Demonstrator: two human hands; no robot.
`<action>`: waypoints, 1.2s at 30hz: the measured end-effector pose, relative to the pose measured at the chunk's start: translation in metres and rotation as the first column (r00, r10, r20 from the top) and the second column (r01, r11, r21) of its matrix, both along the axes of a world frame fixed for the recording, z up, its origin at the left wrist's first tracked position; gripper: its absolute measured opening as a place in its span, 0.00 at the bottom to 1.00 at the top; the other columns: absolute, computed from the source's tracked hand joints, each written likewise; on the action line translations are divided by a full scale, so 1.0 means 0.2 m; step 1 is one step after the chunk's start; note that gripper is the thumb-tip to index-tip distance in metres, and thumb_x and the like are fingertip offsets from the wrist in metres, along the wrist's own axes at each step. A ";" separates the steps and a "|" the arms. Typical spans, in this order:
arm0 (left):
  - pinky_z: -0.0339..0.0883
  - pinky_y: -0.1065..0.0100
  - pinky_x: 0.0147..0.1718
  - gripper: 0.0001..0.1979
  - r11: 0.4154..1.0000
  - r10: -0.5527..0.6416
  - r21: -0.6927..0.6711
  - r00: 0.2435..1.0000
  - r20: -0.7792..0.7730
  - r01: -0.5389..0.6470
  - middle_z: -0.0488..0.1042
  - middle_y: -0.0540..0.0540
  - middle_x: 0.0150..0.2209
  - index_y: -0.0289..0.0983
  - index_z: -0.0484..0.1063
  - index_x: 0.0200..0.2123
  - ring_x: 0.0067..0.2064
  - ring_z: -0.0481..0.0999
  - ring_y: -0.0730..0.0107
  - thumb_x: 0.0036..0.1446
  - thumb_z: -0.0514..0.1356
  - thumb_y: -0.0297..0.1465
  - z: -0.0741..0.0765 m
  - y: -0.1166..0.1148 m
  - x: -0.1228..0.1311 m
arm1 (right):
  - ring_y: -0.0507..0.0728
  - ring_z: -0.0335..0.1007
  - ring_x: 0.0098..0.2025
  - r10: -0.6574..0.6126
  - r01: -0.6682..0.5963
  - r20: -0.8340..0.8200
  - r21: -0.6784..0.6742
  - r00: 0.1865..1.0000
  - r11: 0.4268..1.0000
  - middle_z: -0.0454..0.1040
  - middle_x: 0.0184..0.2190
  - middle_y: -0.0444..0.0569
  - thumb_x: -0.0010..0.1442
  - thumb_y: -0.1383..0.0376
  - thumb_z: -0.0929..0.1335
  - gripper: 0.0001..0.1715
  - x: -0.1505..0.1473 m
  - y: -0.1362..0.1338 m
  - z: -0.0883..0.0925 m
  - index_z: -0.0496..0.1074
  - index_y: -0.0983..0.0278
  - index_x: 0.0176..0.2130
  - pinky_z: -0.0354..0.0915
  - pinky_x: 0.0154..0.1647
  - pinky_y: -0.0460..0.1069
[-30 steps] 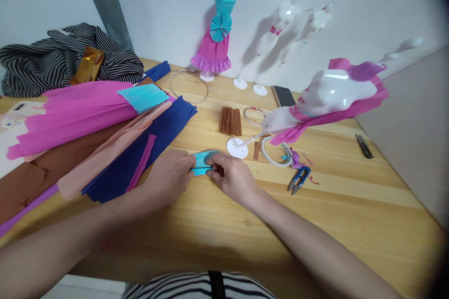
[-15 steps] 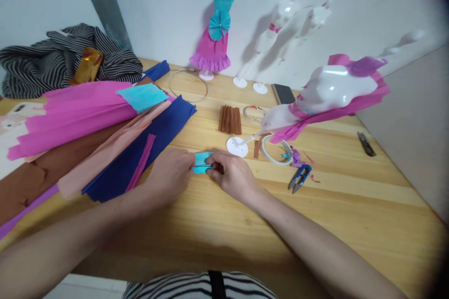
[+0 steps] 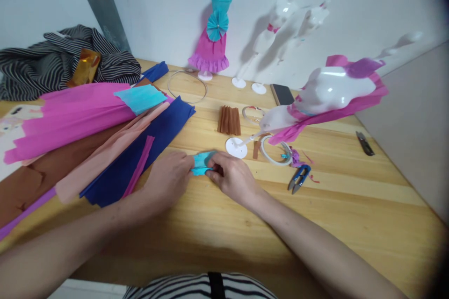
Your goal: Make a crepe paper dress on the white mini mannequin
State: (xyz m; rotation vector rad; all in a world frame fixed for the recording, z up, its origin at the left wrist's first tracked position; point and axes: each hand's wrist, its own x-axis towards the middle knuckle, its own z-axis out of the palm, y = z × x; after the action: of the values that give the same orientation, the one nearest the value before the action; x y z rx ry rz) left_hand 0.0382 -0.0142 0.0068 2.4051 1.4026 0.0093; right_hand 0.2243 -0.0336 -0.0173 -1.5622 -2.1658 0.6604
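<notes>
Both my hands meet at the middle of the wooden table (image 3: 351,215) over a small folded piece of turquoise crepe paper (image 3: 200,162). My left hand (image 3: 169,178) pinches its left end with curled fingers. My right hand (image 3: 231,176) pinches its right end, fingers bent down on the paper. Most of the piece is hidden under my fingers. Just beyond my right hand stands the round white base (image 3: 236,147) of a tilted white mannequin (image 3: 329,89) wrapped in pink paper.
Sheets of pink, blue, peach and brown crepe paper (image 3: 105,135) fan out at the left, by a striped cloth (image 3: 63,58). Blue thread snips (image 3: 299,178), a pleated brown piece (image 3: 229,120), tape rings, a phone (image 3: 283,94) and dressed and bare mannequins (image 3: 213,32) lie beyond.
My fingers have shifted slightly on the turquoise paper; the view has drifted a little. Nothing else has moved.
</notes>
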 end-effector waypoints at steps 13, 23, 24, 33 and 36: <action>0.66 0.61 0.39 0.08 1.000 0.004 0.008 1.000 -0.003 -0.004 0.77 0.43 0.39 0.35 0.73 0.36 0.44 0.74 0.58 0.57 0.55 0.23 -0.01 -0.01 -0.01 | 0.53 0.64 0.28 -0.008 0.009 -0.017 0.100 1.000 0.995 0.70 0.30 0.47 0.55 0.70 0.69 0.01 0.01 -0.01 -0.02 0.72 0.65 0.32 0.59 0.28 0.47; 0.65 0.62 0.36 0.08 0.999 -0.008 0.032 0.999 -0.035 0.009 0.77 0.44 0.36 0.35 0.73 0.32 0.41 0.74 0.58 0.58 0.54 0.23 0.00 -0.01 0.01 | 0.56 0.71 0.33 0.010 -0.024 0.086 0.163 0.996 0.986 0.72 0.32 0.50 0.57 0.70 0.69 0.03 0.01 -0.02 -0.05 0.75 0.65 0.34 0.65 0.32 0.49; 0.65 0.62 0.36 0.08 0.999 -0.007 0.035 0.999 -0.038 0.008 0.77 0.44 0.37 0.35 0.73 0.32 0.42 0.74 0.58 0.58 0.54 0.23 0.00 -0.01 0.01 | 0.56 0.71 0.34 0.011 -0.025 0.084 0.168 0.996 0.986 0.73 0.32 0.50 0.58 0.70 0.69 0.03 0.01 -0.02 -0.05 0.75 0.65 0.34 0.65 0.32 0.48; 0.66 0.62 0.37 0.06 0.998 -0.028 0.051 0.999 -0.045 0.030 0.76 0.43 0.36 0.34 0.72 0.33 0.42 0.74 0.57 0.57 0.55 0.23 0.00 0.00 0.01 | 0.54 0.68 0.30 -0.020 0.001 0.118 0.160 0.993 0.987 0.72 0.32 0.46 0.55 0.72 0.70 0.04 0.01 -0.03 -0.05 0.70 0.64 0.31 0.60 0.28 0.47; 0.66 0.61 0.36 0.06 0.998 -0.027 0.048 0.998 -0.059 0.030 0.76 0.43 0.36 0.34 0.72 0.33 0.41 0.74 0.57 0.58 0.55 0.23 0.00 -0.01 0.00 | 0.54 0.68 0.30 -0.005 -0.018 0.140 0.168 0.990 0.986 0.71 0.31 0.47 0.56 0.71 0.69 0.04 0.01 -0.03 -0.05 0.69 0.63 0.32 0.59 0.28 0.47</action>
State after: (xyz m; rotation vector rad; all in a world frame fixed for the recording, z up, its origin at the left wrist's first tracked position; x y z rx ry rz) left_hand 0.0386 -0.0156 0.0071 2.4835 1.4093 -0.0349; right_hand 0.2267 -0.0406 -0.0273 -1.5533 -2.2630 0.3661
